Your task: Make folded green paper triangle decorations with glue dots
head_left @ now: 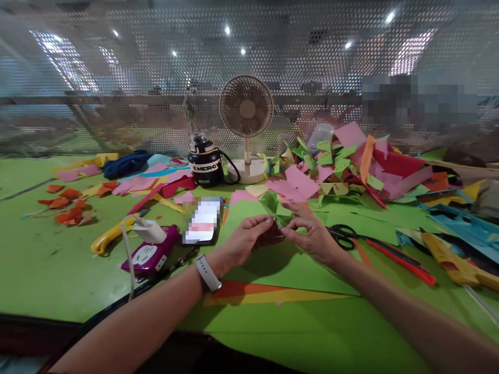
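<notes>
Over the middle of the table, my left hand (pixel 249 240) pinches a small folded piece of green paper (pixel 273 201) between thumb and fingers. Close beside it, my right hand (pixel 307 234) has thumb and forefinger drawn together at the same piece, its other fingers raised. Where the fingertips meet, the paper's lower part is partly hidden. Beneath both hands lie large green paper sheets (pixel 312 270), with orange and yellow sheets (pixel 249 293) showing under their near edge. Black-handled scissors (pixel 343 237) rest just right of my right hand.
A red cutter (pixel 401 262) and a yellow glue gun (pixel 448 257) lie right. Left are a phone (pixel 202 223), a purple power strip (pixel 156 253) and a yellow-handled tool (pixel 111 238). Behind stand a black jug (pixel 205 165), a fan (pixel 246 108) and heaped paper pieces (pixel 298 182).
</notes>
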`<action>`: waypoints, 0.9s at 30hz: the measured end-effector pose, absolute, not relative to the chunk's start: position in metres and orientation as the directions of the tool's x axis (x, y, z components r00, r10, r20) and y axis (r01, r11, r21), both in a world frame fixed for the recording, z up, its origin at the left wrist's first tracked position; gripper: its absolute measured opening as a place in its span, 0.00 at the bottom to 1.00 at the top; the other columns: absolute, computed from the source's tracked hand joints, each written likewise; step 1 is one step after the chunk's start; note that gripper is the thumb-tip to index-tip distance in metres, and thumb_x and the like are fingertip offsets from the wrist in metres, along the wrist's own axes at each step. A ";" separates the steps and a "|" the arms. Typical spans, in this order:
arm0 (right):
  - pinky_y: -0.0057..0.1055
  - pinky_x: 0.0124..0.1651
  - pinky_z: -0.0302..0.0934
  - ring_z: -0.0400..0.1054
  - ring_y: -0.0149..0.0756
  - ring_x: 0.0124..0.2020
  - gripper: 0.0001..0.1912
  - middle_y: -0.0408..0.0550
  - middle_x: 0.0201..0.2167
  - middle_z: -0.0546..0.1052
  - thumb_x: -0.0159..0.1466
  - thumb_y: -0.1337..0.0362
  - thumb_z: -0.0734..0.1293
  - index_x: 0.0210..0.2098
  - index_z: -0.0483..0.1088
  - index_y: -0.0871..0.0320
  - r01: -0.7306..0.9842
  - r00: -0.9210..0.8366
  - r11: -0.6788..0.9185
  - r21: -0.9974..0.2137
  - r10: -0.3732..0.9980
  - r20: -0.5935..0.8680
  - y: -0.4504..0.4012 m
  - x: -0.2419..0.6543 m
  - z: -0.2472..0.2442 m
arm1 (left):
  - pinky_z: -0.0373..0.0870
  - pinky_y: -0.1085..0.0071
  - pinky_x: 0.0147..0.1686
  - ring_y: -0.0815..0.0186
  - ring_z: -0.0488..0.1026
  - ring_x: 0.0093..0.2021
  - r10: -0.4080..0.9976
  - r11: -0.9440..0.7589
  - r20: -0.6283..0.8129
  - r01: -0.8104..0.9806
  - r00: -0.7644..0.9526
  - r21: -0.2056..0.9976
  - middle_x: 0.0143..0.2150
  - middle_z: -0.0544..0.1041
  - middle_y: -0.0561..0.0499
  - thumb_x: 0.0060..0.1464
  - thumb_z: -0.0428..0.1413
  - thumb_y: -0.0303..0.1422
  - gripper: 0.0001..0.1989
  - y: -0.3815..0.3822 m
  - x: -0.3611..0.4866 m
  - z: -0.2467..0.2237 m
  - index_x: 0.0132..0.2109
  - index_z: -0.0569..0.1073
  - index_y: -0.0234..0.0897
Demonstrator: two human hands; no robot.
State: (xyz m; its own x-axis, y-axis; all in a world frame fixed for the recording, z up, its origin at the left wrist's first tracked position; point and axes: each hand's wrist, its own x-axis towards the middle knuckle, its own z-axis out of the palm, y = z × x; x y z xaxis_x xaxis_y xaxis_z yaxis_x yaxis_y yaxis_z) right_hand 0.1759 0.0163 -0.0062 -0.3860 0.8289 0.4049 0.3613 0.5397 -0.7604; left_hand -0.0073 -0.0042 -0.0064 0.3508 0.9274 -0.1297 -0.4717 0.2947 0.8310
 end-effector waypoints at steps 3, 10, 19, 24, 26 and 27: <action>0.49 0.64 0.48 0.58 0.47 0.62 0.14 0.53 0.57 0.70 0.58 0.55 0.69 0.21 0.72 0.55 0.352 -0.384 0.517 -0.781 0.840 0.383 0.017 0.176 -0.006 | 0.73 0.64 0.45 0.64 0.78 0.33 0.927 0.287 -0.125 -0.458 0.353 0.841 0.31 0.81 0.49 0.42 0.70 0.37 0.14 -0.004 -0.008 -0.007 0.33 0.77 0.34; 0.44 0.60 0.54 0.64 0.44 0.56 0.14 0.52 0.51 0.74 0.58 0.57 0.69 0.20 0.70 0.55 0.335 -0.402 0.493 -0.803 0.845 0.352 0.016 0.176 -0.004 | 0.73 0.63 0.44 0.62 0.79 0.34 0.929 0.279 -0.121 -0.448 0.349 0.850 0.31 0.81 0.48 0.42 0.69 0.37 0.14 -0.005 -0.008 -0.006 0.33 0.77 0.34; 0.42 0.59 0.56 0.65 0.43 0.55 0.12 0.52 0.47 0.76 0.58 0.61 0.69 0.20 0.69 0.56 0.316 -0.419 0.472 -0.823 0.848 0.325 0.014 0.174 -0.001 | 0.74 0.65 0.42 0.65 0.78 0.31 0.925 0.274 -0.107 -0.444 0.365 0.853 0.30 0.81 0.49 0.38 0.71 0.39 0.16 -0.007 -0.006 -0.004 0.33 0.79 0.34; 0.41 0.57 0.57 0.66 0.43 0.56 0.12 0.52 0.42 0.77 0.58 0.61 0.69 0.20 0.69 0.56 0.320 -0.422 0.458 -0.829 0.853 0.309 0.014 0.174 0.000 | 0.73 0.64 0.44 0.65 0.78 0.32 0.924 0.267 -0.103 -0.429 0.369 0.863 0.31 0.81 0.49 0.40 0.70 0.39 0.15 -0.007 -0.007 -0.004 0.33 0.79 0.34; 0.41 0.56 0.58 0.66 0.44 0.56 0.12 0.51 0.41 0.77 0.58 0.61 0.69 0.20 0.69 0.55 0.320 -0.421 0.454 -0.832 0.855 0.304 0.014 0.175 -0.001 | 0.72 0.63 0.45 0.64 0.78 0.33 0.924 0.267 -0.106 -0.422 0.366 0.866 0.31 0.81 0.49 0.41 0.70 0.39 0.15 -0.007 -0.007 -0.005 0.33 0.78 0.34; 0.40 0.56 0.58 0.66 0.44 0.55 0.12 0.51 0.41 0.77 0.58 0.61 0.69 0.20 0.69 0.56 0.321 -0.421 0.450 -0.833 0.856 0.300 0.015 0.175 -0.001 | 0.72 0.62 0.45 0.63 0.78 0.33 0.924 0.268 -0.109 -0.419 0.366 0.867 0.31 0.81 0.49 0.41 0.70 0.39 0.15 -0.007 -0.007 -0.005 0.33 0.78 0.35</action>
State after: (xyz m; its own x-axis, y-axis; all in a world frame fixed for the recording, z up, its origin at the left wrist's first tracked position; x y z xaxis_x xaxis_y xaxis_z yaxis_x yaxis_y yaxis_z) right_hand 0.1751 0.0146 -0.0014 -0.4213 0.8560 0.2996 0.3211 0.4498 -0.8334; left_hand -0.0067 -0.0072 -0.0049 0.3658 0.9243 -0.1090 -0.4193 0.2682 0.8673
